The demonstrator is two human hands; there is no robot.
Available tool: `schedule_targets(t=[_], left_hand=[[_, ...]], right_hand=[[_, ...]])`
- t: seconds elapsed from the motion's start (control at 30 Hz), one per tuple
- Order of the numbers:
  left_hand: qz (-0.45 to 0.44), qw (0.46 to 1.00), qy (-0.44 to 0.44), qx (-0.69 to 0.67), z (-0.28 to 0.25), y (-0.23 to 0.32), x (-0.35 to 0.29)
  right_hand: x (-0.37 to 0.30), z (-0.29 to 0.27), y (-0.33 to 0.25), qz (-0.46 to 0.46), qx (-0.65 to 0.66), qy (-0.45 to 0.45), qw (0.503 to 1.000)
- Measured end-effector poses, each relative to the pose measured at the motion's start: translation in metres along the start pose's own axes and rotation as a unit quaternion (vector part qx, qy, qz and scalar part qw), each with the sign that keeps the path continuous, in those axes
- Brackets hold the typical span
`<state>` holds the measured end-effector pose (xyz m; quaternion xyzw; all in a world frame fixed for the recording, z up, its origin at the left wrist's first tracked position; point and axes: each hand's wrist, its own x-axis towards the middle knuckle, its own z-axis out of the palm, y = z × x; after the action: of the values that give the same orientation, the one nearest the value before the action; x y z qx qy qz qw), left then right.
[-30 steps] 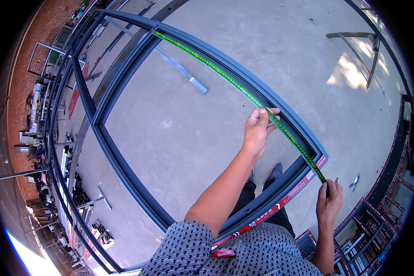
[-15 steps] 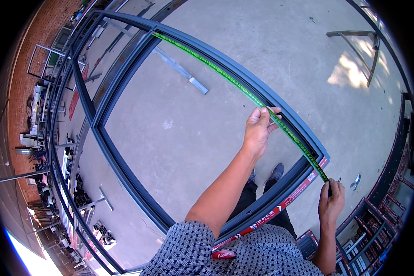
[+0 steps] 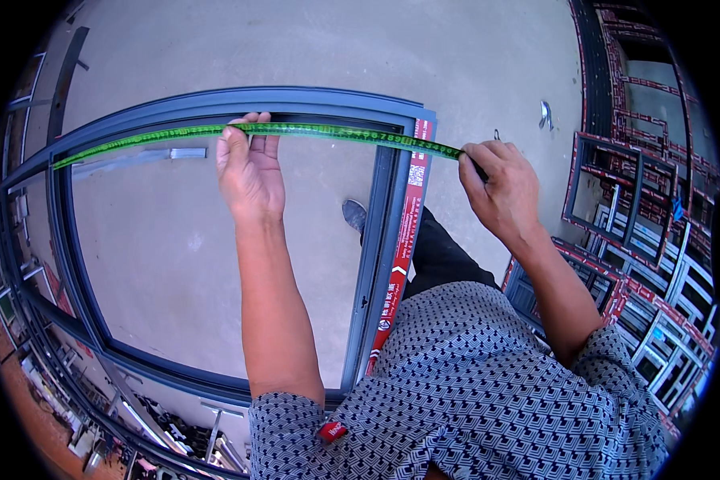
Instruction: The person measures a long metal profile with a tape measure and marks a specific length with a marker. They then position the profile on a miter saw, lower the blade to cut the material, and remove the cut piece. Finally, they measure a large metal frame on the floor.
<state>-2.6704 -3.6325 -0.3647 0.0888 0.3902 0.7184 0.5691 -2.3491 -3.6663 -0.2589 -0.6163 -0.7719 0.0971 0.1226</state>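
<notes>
A bright green tape measure blade [image 3: 328, 131] runs along the far bar of a dark grey metal frame [image 3: 256, 98]. Its left end lies at the frame's far left corner. My left hand [image 3: 252, 172] is closed on the blade partway along, thumb in front and fingers behind. Beyond the frame's right edge, my right hand [image 3: 504, 188] grips the tape measure's right end; a bit of dark casing shows, the rest is hidden by my fingers. Red printed protective film [image 3: 412, 192] covers the frame's right side, close to my body.
Other frames with red film [image 3: 624, 200] are stacked at the right. A small metal tool [image 3: 546, 116] lies on the concrete floor beyond my right hand. A metal strip [image 3: 164, 156] shows inside the frame. More profiles and parts [image 3: 168, 432] lie at the lower left.
My view has turned right, so the frame now lies more level across it. Both hands still hold the tape measure, which stays stretched along the far bar.
</notes>
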Motion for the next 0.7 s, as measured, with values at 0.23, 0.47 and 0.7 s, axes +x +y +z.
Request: schedule_targets(t=[0.23, 0.47, 0.7], left_hand=[[0.007, 0.999, 0.019, 0.032, -0.001, -0.001, 0.003], [0.021, 1.000, -0.004, 0.021, -0.009, 0.010, 0.004], [0.006, 1.000, 0.004, 0.018, -0.002, 0.002, 0.004]], right_hand=[[-0.005, 0.007, 0.005, 0.013, -0.003, -0.001, 1.000], [-0.004, 0.006, 0.000, -0.003, -0.001, 0.000, 1.000], [-0.006, 0.008, 0.009, -0.002, -0.011, 0.003, 1.000]])
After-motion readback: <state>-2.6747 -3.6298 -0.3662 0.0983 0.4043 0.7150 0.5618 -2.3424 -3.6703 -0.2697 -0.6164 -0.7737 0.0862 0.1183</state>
